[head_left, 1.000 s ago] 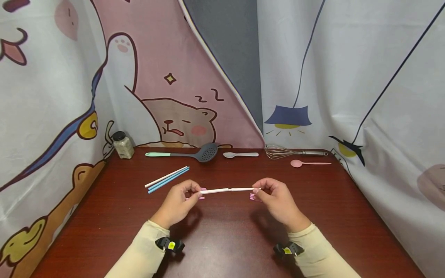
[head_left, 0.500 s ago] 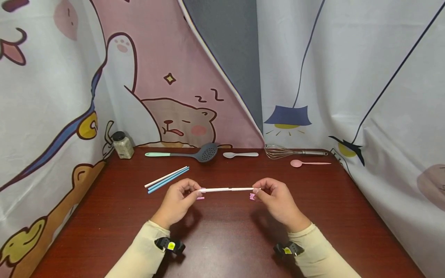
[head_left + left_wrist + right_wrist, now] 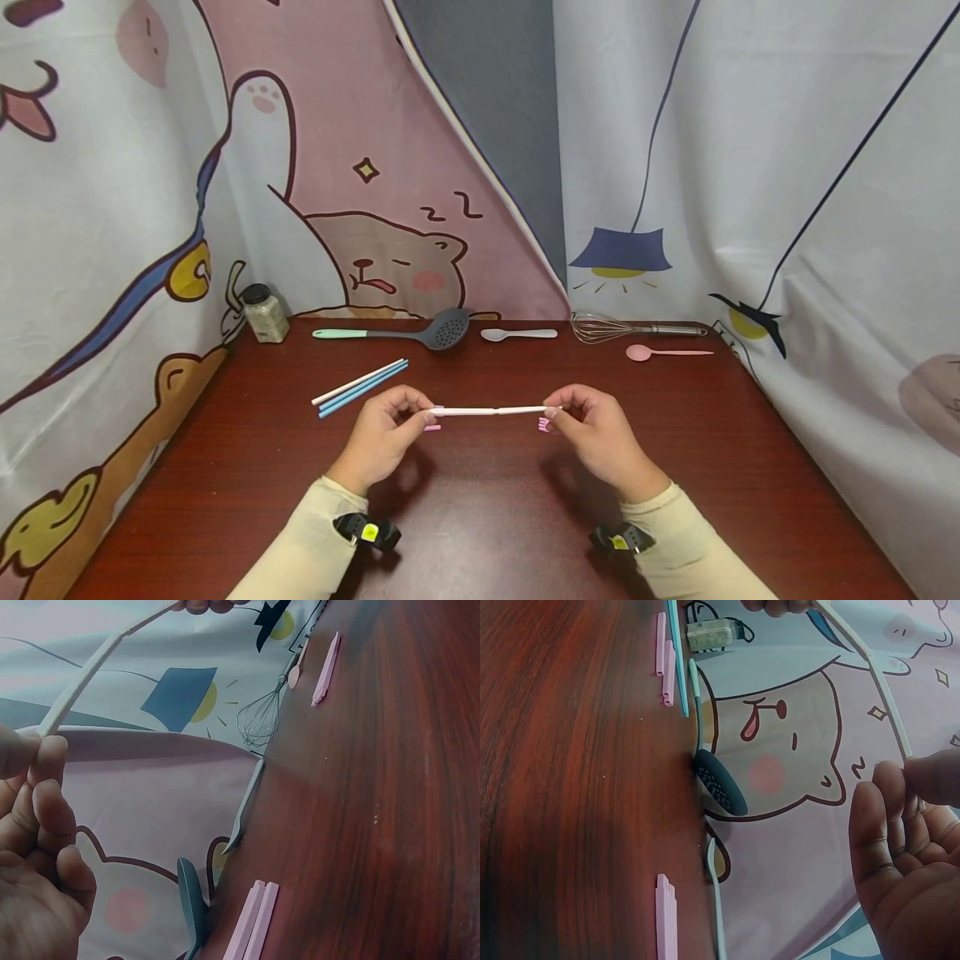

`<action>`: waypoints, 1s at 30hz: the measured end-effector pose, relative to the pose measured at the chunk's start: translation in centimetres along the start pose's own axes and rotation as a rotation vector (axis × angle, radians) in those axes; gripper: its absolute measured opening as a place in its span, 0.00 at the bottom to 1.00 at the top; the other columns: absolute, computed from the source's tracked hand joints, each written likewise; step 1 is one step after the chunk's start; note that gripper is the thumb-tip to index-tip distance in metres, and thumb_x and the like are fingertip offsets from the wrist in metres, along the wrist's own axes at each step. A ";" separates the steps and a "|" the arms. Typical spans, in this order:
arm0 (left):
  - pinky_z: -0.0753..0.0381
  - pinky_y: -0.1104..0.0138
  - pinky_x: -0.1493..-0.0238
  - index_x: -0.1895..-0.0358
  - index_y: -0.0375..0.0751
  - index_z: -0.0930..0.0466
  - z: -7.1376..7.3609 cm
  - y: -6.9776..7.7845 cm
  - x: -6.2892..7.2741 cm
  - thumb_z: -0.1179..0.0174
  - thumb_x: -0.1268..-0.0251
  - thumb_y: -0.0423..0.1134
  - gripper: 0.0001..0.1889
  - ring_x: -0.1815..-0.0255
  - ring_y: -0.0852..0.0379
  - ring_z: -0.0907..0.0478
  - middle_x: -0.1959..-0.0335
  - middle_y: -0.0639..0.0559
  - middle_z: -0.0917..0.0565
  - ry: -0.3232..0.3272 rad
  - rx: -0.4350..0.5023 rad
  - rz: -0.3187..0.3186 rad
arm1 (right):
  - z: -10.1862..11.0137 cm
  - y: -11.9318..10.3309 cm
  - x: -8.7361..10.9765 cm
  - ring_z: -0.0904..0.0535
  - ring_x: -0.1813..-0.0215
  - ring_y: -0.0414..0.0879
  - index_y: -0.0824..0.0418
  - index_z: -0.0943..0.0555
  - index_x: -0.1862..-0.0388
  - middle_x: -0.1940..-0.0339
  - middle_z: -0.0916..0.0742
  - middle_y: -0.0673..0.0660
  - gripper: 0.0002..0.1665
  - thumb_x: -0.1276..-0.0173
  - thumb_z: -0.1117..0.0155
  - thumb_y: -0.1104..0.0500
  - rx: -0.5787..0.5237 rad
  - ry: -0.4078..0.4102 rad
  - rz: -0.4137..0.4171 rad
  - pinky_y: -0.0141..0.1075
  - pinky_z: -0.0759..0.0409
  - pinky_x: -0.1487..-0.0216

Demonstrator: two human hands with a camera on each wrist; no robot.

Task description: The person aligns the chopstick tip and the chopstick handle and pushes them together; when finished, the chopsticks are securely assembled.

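Observation:
A thin white stick (image 3: 463, 412) spans the gap between both hands above the table. It has a joint or break near its middle, and in both wrist views it bends there. My left hand (image 3: 390, 425) pinches the stick's left end between thumb and fingers, and my right hand (image 3: 598, 430) pinches its right end. Below the left hand lie short pink pieces (image 3: 255, 922), partly hidden by it in the head view. More pink pieces (image 3: 666, 919) lie under the right hand. Two blue sticks (image 3: 364, 390) and one white stick (image 3: 352, 383) lie beyond the left hand.
Along the back edge stand or lie a lidded jar (image 3: 266, 313), a slotted skimmer (image 3: 446, 330), a white spoon (image 3: 517, 334), a whisk (image 3: 607, 328) and a pink spoon (image 3: 641, 353). Printed curtains (image 3: 630, 125) rise behind the brown table (image 3: 480, 517).
My left hand has shifted slightly up and left, and the white stick's left half lies more level. The right hand has barely moved, and both keep their pinch.

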State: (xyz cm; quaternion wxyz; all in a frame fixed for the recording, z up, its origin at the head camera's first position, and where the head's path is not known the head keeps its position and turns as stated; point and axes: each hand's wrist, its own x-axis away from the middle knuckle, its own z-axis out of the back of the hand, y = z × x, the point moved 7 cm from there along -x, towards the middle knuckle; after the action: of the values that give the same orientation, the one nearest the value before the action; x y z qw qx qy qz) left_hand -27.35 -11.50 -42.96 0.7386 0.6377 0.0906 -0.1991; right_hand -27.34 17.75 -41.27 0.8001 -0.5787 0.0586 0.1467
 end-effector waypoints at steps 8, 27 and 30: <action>0.13 0.66 0.61 0.60 0.28 0.18 -0.1 0.1 0.1 0.40 0.30 0.21 0.02 0.64 0.61 0.12 0.67 0.36 0.13 0.010 0.021 0.002 | 0.0 -0.6 0.2 0.14 0.67 0.46 0.73 0.17 0.60 0.71 0.12 0.56 0.03 0.28 0.33 0.71 0.059 0.014 0.018 0.34 0.16 0.65; 0.10 0.62 0.58 0.56 0.23 0.20 -0.2 0.1 0.1 0.38 0.29 0.22 0.04 0.63 0.61 0.11 0.64 0.32 0.14 0.041 0.088 0.007 | -0.1 -0.6 0.4 0.15 0.67 0.43 0.66 0.14 0.59 0.70 0.11 0.58 0.02 0.29 0.32 0.70 0.048 0.016 0.026 0.32 0.19 0.66; 0.11 0.63 0.58 0.54 0.25 0.18 -0.2 -0.1 0.1 0.38 0.29 0.22 0.05 0.63 0.63 0.11 0.63 0.33 0.14 0.044 0.080 0.004 | -0.1 -0.5 0.3 0.14 0.67 0.43 0.67 0.13 0.57 0.69 0.11 0.56 0.04 0.29 0.32 0.70 0.056 0.012 0.014 0.32 0.17 0.64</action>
State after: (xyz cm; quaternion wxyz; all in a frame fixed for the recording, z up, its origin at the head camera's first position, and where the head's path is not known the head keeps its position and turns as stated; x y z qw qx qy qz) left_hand -27.24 -11.32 -43.13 0.7105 0.6713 0.0976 -0.1870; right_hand -26.89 17.59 -40.93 0.8146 -0.5565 0.0714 0.1472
